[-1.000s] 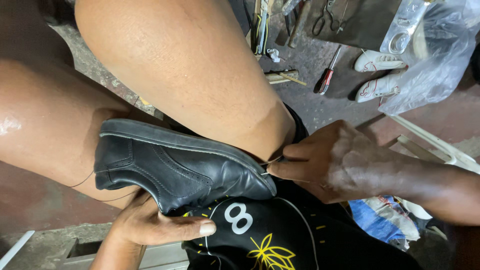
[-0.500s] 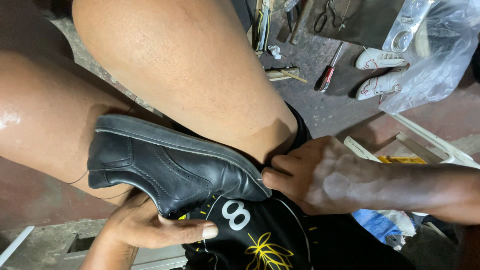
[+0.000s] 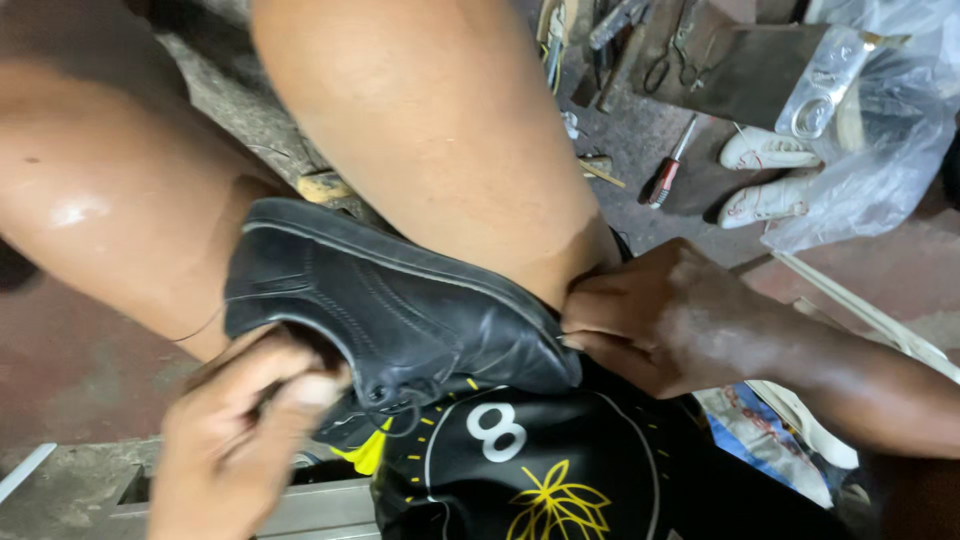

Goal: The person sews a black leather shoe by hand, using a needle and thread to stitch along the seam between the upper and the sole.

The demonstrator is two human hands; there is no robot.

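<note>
At the far left, a bare thigh point(image 3: 110, 210) is seen stretched across a reddish floor point(image 3: 60, 370), with a strip of grey metal point(image 3: 300, 505) lying along the bottom edge. The left hand point(image 3: 235, 440) is raised at the lower left, its fingers curled around the open heel end of a black leather shoe point(image 3: 400, 310), which is gripped there from below. The shoe is laid on its side across the lap, wedged between the two thighs, its heel to the left and its toe pointed to the right; a thin thread point(image 3: 195, 330) is seen hanging off its left end. Under the toe, black shorts point(image 3: 560, 470) printed with a white and yellow pattern are visible. The second thigh point(image 3: 430, 130) is raised above the shoe, filling the top centre. Just beside the toe, the right hand point(image 3: 670, 320) is held clenched, its fingertips pinched together at the tip of the shoe; what is pinched there cannot be told. Further right, on the dark ground, a red-handled screwdriver point(image 3: 668, 170) is laid near a pair of white shoes point(image 3: 765, 175), which are partly covered by a clear plastic bag point(image 3: 880, 130). Above them a pair of scissors point(image 3: 675, 50) is rested on a dark board.
</note>
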